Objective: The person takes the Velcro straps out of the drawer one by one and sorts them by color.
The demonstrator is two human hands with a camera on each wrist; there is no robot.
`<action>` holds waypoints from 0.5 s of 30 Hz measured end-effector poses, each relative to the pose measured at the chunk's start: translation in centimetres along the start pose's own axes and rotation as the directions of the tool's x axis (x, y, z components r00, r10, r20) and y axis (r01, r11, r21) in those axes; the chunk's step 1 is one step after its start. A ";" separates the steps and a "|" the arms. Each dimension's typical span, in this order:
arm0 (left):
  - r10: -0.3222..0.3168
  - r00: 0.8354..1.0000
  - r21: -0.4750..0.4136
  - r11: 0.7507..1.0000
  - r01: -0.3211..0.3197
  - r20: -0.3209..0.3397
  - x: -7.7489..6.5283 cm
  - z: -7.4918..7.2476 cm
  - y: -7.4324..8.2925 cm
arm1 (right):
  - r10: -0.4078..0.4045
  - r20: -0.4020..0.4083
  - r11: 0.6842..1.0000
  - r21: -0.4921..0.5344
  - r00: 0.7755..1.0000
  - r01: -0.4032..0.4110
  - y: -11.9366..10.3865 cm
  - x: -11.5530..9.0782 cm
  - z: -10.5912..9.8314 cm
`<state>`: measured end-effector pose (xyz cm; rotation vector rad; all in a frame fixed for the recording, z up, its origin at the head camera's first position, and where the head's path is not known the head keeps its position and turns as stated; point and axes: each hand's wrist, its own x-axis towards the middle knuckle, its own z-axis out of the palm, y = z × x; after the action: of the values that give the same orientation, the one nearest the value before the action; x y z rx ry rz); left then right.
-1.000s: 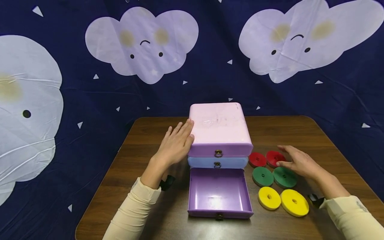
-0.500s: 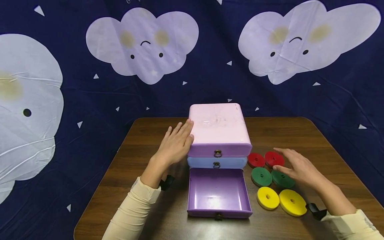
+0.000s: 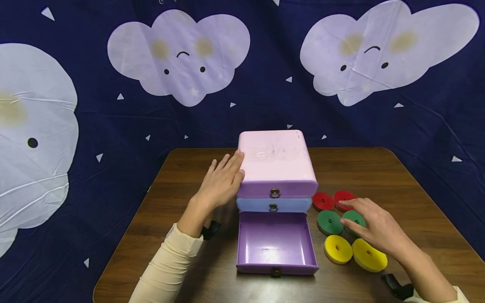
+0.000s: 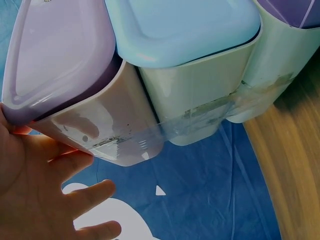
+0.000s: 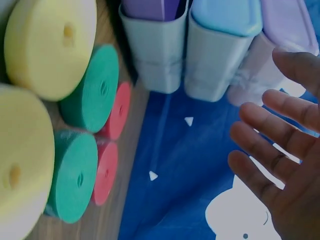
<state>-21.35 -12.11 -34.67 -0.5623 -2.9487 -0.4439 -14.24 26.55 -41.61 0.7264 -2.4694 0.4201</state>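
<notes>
A small three-tier drawer box with a pink top (image 3: 276, 155) stands on the table. Its bottom purple drawer (image 3: 273, 240) is pulled out and bare inside; the blue drawer (image 3: 261, 205) and top purple drawer (image 3: 255, 189) are pushed in. My left hand (image 3: 219, 185) rests against the box's left side, fingers extended. To the right of the box lie flat rolls in pairs: red (image 3: 323, 202), green (image 3: 329, 223) and yellow (image 3: 338, 250). Over the right-hand green roll (image 3: 354, 216) hovers my right hand (image 3: 382, 229), holding nothing, fingers spread in the right wrist view.
The wooden table (image 3: 170, 252) has rounded back corners. Behind it hangs a dark blue cloth (image 3: 265, 113) printed with pale clouds. Clear tape (image 4: 200, 120) runs across the outer side of the tiers in the left wrist view.
My right hand has moved toward me, from beside the far red roll to over the green and yellow ones. The left hand keeps its place on the box.
</notes>
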 end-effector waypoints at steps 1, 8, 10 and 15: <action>-0.002 1.000 -0.002 1.000 0.002 0.000 0.0 0.0 0.0 | -0.005 -0.010 1.000 0.004 1.000 0.005 -0.3 -0.1 0.0; -0.004 1.000 -0.001 1.000 0.004 0.001 0.0 0.0 0.1 | 0.005 -0.037 0.997 0.072 0.999 -0.003 -2.5 -1.1 0.2; -0.003 1.000 0.003 1.000 0.003 0.000 0.0 -0.1 0.1 | 0.004 -0.043 0.995 0.101 0.999 0.001 -3.1 -1.5 0.3; -0.002 1.000 0.007 1.000 0.002 0.000 0.0 0.0 0.0 | 0.026 -0.035 0.987 0.157 0.999 -0.020 -4.6 -2.4 1.0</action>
<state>-21.35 -12.09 -34.66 -0.5583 -2.9501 -0.4337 -10.23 23.39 -43.09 0.7459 -2.4320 0.6364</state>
